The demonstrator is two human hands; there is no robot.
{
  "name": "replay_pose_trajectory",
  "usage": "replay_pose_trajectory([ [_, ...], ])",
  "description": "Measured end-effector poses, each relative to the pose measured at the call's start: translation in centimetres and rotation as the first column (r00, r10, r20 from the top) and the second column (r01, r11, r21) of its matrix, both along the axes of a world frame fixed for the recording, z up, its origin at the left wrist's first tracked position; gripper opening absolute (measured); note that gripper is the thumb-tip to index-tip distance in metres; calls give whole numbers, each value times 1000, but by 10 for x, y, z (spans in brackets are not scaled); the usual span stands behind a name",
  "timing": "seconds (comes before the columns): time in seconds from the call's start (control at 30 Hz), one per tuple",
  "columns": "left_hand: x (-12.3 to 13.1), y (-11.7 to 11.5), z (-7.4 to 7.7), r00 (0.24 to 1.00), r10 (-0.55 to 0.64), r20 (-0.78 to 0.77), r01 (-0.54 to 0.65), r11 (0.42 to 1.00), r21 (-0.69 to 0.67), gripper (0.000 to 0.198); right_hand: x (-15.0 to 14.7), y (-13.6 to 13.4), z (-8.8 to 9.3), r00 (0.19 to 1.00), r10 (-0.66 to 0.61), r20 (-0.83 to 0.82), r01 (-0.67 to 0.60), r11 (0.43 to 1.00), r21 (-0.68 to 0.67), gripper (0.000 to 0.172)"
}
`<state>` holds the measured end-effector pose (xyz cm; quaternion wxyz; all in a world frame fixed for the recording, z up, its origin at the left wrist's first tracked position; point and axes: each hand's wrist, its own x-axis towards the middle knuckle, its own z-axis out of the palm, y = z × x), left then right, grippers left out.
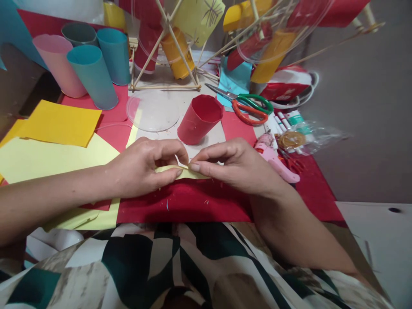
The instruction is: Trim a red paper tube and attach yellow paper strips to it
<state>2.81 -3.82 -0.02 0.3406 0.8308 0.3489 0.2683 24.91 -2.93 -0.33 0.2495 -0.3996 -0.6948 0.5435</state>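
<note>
A small strip of pale yellow paper (198,175) is pinched between both my hands, low over the red table cover. My left hand (151,165) grips its left part with thumb and fingers. Close beside it, my right hand (228,163) pinches the strip with thumb and forefinger, the fingertips of the two hands almost meeting. Parts of the strip are hidden by my fingers. Just beyond the hands stands a red paper cup or tube (196,122), its open top tilted toward the right. Left of that lies a clear plastic disc (152,111).
Scissors (244,103) with green and orange handles lie at the back right. A pink glue gun (277,161) rests right of my hand. Yellow sheets (67,122) and several pink and blue paper tubes (93,77) are at the left. A stick frame (165,88) stands behind.
</note>
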Motion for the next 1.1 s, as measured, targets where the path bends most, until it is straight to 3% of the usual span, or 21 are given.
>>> replay_pose_trajectory([
  [0.2,1,1,7,992,-19,128,50,968,-246,8,1,0,3,998,-21,-66,14,995,-99,16],
  [0.43,1,4,6,959,-20,284,135,911,-389,8,2,-3,7,994,-58,-87,48,992,-114,16],
  [0.6,-1,4,8,963,-67,260,154,932,-328,13,4,-2,6,998,-1,-60,-5,995,-100,18],
  [0.73,-2,3,6,982,-133,137,147,984,-101,16,5,-1,4,998,61,-32,-65,991,-118,36],
  [0.83,-2,2,3,987,-130,94,128,991,32,15,5,0,4,996,92,-13,-93,985,-145,43],
  [0.97,-1,4,2,987,-100,123,111,990,-84,16,4,1,4,997,74,-26,-77,983,-169,35],
  [1.1,-1,5,3,987,-91,129,110,982,-151,8,3,3,2,995,93,-19,-95,979,-180,44],
])
